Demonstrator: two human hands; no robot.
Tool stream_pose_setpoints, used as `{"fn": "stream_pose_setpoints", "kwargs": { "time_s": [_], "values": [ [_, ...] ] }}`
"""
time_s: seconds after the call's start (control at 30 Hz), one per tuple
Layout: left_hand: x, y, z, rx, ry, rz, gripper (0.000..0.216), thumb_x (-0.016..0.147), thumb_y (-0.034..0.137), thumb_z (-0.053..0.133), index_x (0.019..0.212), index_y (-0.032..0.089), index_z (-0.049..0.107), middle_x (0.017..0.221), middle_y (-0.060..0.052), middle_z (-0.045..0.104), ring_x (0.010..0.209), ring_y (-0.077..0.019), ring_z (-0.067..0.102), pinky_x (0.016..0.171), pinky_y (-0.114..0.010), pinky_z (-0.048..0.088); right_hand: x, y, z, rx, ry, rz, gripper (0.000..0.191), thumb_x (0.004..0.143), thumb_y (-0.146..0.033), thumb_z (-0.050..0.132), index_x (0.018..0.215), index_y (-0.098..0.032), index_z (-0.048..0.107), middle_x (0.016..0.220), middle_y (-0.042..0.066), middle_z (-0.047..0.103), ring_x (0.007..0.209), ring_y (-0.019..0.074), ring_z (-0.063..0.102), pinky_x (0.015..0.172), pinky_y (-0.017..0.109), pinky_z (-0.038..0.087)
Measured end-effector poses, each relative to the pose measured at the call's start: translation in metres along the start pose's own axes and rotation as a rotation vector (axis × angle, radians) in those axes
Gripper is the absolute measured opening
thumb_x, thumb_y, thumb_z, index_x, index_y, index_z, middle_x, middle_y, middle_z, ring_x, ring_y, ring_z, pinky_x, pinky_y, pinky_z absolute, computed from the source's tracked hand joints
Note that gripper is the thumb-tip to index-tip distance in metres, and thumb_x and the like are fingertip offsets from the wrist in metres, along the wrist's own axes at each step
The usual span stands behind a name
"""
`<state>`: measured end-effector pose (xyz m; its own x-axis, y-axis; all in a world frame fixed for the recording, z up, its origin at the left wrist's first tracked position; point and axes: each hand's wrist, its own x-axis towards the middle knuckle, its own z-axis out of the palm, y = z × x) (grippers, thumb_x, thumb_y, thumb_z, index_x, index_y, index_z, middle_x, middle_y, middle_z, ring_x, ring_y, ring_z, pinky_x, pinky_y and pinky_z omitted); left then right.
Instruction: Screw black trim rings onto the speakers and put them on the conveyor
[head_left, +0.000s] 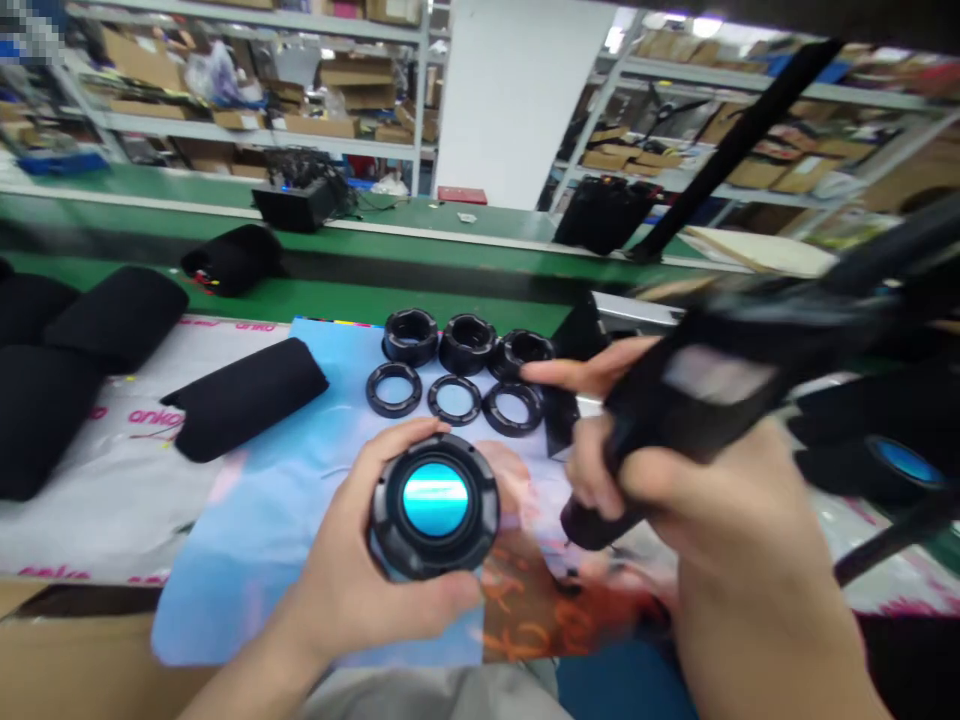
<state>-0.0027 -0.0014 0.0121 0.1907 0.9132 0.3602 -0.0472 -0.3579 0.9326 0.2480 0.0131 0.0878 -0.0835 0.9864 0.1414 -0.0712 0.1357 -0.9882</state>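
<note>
Housing (436,503) (rear hidden) sits clasped in left hand (360,570), blurred tool (697,390) in right hand (697,495).

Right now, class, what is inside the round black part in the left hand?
Inside the round black part, a shiny blue disc fills the middle opening. Whatever lies behind the disc is covered and cannot be seen.

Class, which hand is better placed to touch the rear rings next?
Probably the right hand: its finger extends toward those rings, despite the black tool; the left hand holds a lens unit.
</note>
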Motion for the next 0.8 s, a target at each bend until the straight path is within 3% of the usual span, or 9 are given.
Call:
{"fn": "stream_pose_setpoints", "kwargs": {
  "time_s": [0.07,0.13,0.23,0.33,0.43,0.6,0.7,0.8],
  "values": [
    [-0.001,-0.001,-0.002,0.051,0.026,0.018,0.08,0.075,0.05,0.102,0.145,0.028,0.07,0.137,-0.01,0.081,0.116,-0.0331,0.084,0.092,-0.038,0.073,-0.007,-0.008,-0.012,0.106,0.253,-0.169,0.069,0.07,-0.061,0.104,0.111,-0.027,0.06,0.097,-0.002,0.076,0.044,0.0095,0.055,0.047,0.027,0.051],
    [-0.003,-0.002,-0.003,0.102,0.069,0.019,0.08,0.074,0.054,0.1,0.144,0.027,0.071,0.139,-0.011,0.08,0.12,-0.035,0.082,0.095,-0.04,0.072,-0.017,-0.008,-0.024,0.126,0.445,-0.242,0.07,0.068,-0.068,0.103,0.103,-0.027,0.058,0.08,-0.005,0.066,0.043,0.0094,0.052,0.047,0.027,0.049],
    [-0.006,-0.002,-0.005,0.184,0.125,-0.014,0.082,0.071,0.064,0.099,0.138,0.025,0.074,0.138,-0.013,0.079,0.125,-0.039,0.079,0.102,-0.047,0.069,-0.033,0.008,-0.037,0.083,0.54,-0.246,0.063,0.074,-0.066,0.1,0.093,-0.023,0.057,0.075,-0.004,0.058,0.042,0.0103,0.053,0.044,0.027,0.046],
    [-0.007,0.002,-0.004,0.221,0.133,0.006,0.078,0.072,0.066,0.098,0.134,0.025,0.075,0.134,-0.012,0.08,0.125,-0.0403,0.077,0.108,-0.052,0.066,-0.042,0.029,-0.042,0.03,0.573,-0.225,0.059,0.081,-0.064,0.096,0.095,-0.021,0.057,0.082,-0.002,0.061,0.044,0.0117,0.057,0.045,0.027,0.044],
    [-0.006,0.007,0.0,0.241,0.157,0.02,0.069,0.081,0.063,0.093,0.138,0.029,0.073,0.134,-0.009,0.078,0.128,-0.0384,0.075,0.115,-0.052,0.061,-0.043,0.042,-0.045,-0.02,0.584,-0.169,0.066,0.075,-0.067,0.098,0.098,-0.019,0.059,0.081,0.0,0.064,0.047,0.0112,0.057,0.047,0.026,0.045],
    [0.007,0.003,0.015,0.224,0.093,0.133,0.071,0.08,0.06,0.095,0.139,0.027,0.074,0.128,-0.006,0.081,0.12,-0.0329,0.077,0.107,-0.043,0.062,-0.04,0.053,-0.058,0.01,0.509,-0.089,0.064,0.068,-0.043,0.104,0.105,-0.017,0.058,0.08,-0.001,0.069,0.059,0.0134,0.066,0.059,0.026,0.057],
    [0.023,-0.003,0.033,0.146,-0.007,0.186,0.077,0.075,0.06,0.1,0.138,0.025,0.074,0.128,-0.006,0.081,0.117,-0.0302,0.079,0.103,-0.038,0.064,-0.038,0.055,-0.065,0.087,0.417,-0.114,0.066,0.072,-0.054,0.1,0.102,-0.019,0.053,0.064,-0.006,0.06,0.044,0.0143,0.057,0.047,0.027,0.051],
    [0.039,-0.008,0.054,0.077,-0.117,0.183,0.077,0.073,0.057,0.102,0.137,0.025,0.072,0.128,-0.007,0.081,0.114,-0.0299,0.082,0.097,-0.038,0.067,-0.034,0.038,-0.07,0.132,0.441,-0.226,0.066,0.079,-0.063,0.096,0.097,-0.022,0.048,0.057,-0.009,0.053,0.037,0.0112,0.049,0.042,0.025,0.044]
  ]
}}
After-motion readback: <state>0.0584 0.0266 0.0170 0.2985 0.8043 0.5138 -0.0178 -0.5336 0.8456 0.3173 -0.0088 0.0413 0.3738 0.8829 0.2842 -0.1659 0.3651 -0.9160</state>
